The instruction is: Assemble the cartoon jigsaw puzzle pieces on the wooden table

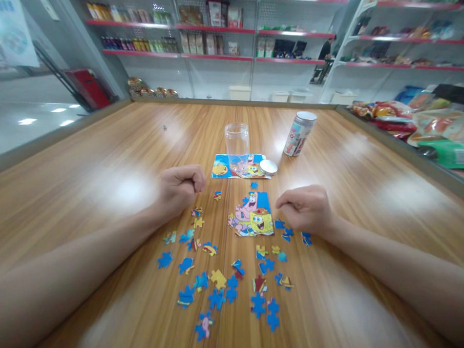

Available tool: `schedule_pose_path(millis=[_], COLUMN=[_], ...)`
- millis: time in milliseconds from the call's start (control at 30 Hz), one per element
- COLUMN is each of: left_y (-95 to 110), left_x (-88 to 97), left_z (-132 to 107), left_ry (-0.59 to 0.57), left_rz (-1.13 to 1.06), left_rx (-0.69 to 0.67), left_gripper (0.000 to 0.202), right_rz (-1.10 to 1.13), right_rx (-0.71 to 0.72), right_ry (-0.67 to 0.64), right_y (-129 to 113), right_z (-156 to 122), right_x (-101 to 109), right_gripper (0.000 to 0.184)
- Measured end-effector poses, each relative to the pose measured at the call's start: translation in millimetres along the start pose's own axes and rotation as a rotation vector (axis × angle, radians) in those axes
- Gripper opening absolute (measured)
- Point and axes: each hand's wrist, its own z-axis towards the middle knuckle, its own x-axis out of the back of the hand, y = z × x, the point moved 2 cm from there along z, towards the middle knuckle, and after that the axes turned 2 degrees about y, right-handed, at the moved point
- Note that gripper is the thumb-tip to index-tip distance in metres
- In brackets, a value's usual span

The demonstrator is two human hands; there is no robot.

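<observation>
On the wooden desk (100, 189) in front of us, we rest both arms, one on each side of a puzzle. Our left hand (180, 188) is curled into a loose fist, and so is our right hand (306, 210). Each grip is closed up small, with fingers tucked in. We cannot tell if a tiny piece hides inside either fist.

Between our hands lies the joined part of the puzzle (252, 216). It sits flat, picture side up, so we can see the yellow and pink cartoon friends. It is a bit taller than wide, and its long side runs away from us toward the far end of the desk. The heads in the picture point away from us and the feet toward us, so it reads the right way up for us.

Close to us, the loose pieces (219, 284) lie spread out and apart, most with the colour side up. That way each one is easy to see and pick. A few lie just beside the right hand, and a few near the left hand.

Farther off lies the picture card (220, 168), flat, with its long side going left to right. A clear jar (237, 146) stands upright on it, open at the top. Its round lid (268, 167) lies at the card's right edge. A closed can (299, 133) stands well to the right, looking a little tilted.
</observation>
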Motion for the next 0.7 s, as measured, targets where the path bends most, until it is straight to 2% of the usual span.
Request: schedule_pose_path(millis=[200,267,500,700], left_y=[-14,-19,-23,-20], left_x=[5.6,7.4,10.8,13.9], left_z=[2,2,-2,-8], left_ry=[0.159,0.195,0.243,0.148], left_rz=[-0.071,-0.104,-0.079,0.004], left_rx=[0.01,0.028,0.037,0.033], left_gripper=[0.017,0.017,0.017,0.018], right_rz=[0.015,0.018,-0.084,-0.106], right_rx=[-0.499,-0.562,-0.337,-0.185], right_ry=[0.164,0.19,0.117,0.053], right_y=[39,47,38,30], right_z=[3,1,-7,-10], right_x=[15,17,14,13], right_gripper=[0.02,0.02,0.021,0.023])
